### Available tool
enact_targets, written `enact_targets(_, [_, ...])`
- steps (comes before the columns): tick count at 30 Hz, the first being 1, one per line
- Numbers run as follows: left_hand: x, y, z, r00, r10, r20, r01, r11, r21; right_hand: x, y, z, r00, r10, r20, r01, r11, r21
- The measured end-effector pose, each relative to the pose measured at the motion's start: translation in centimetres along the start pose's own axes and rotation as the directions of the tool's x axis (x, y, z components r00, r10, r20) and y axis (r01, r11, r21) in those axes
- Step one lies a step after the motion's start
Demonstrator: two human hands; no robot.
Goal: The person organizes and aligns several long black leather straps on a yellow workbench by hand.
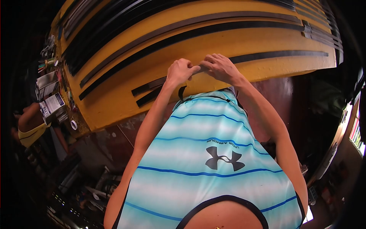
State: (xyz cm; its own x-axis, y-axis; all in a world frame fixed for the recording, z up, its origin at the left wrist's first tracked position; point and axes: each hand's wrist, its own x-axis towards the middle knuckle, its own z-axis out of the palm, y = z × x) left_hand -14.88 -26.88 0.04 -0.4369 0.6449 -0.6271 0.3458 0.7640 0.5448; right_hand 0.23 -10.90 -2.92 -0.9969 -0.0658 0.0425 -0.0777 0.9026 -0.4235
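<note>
A long dark flat strip (pixel 280 56), perhaps leather, lies along the near side of the yellow table. My left hand (pixel 182 71) is closed on it, fingers curled and thumb pointing right. Close beside it, my right hand (pixel 220 68) has its fingers bent over the same strip, gripping it near the thumb. To the left, a brownish strip end (pixel 143 89) and a black strip end (pixel 148 98) come out from under my left wrist. How these ends join the piece between my hands is hidden.
More long dark strips (pixel 190 33) lie across the yellow table (pixel 244 74), with a bundle (pixel 322 33) at the right. Boxes (pixel 52 107), a white tape roll (pixel 74 124) and small tools crowd the left edge. Another person's yellow clothing (pixel 34 134) shows there.
</note>
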Motion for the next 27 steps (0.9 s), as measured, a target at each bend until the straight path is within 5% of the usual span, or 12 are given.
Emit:
enact_targets(8, [-0.2, -0.5, -0.3, 1.0, -0.02, 0.002, 0.02, 0.999, -0.034, -1.5, 2.0, -0.9, 0.999, 0.027, -0.021, -0.027, 1.0, 0.003])
enact_targets(10, [-0.6, -1.2, -0.5, 0.998, 0.021, 0.065, -0.007, 0.978, -0.207, -1.8, 2.1, -1.1, 0.999, 0.025, -0.023, -0.025, 1.0, 0.013])
enact_targets(14, [-2.0, -1.9, -1.3, 0.994, 0.056, 0.089, -0.044, 0.991, -0.124, -2.1, 2.4, -1.2, 0.999, 0.021, -0.044, -0.024, 0.998, -0.064])
enact_targets(16, [-2.7, -2.4, -1.7, 0.994, 0.104, -0.028, -0.099, 0.986, 0.134, -2.3, 3.1, -1.4, 0.997, 0.045, -0.057, -0.048, 0.997, -0.052])
enact_targets(19, [-3.8, -2.4, -1.9, 0.959, 0.239, -0.153, -0.193, 0.944, 0.268, -3.1, 4.1, -2.2, 0.993, 0.086, -0.078, -0.088, 0.996, -0.03])
enact_targets(27, [-1.1, -1.8, -2.4, 0.998, 0.067, -0.009, -0.066, 0.994, 0.089, -4.7, 5.3, -3.8, 0.972, 0.225, -0.064, -0.226, 0.974, -0.018])
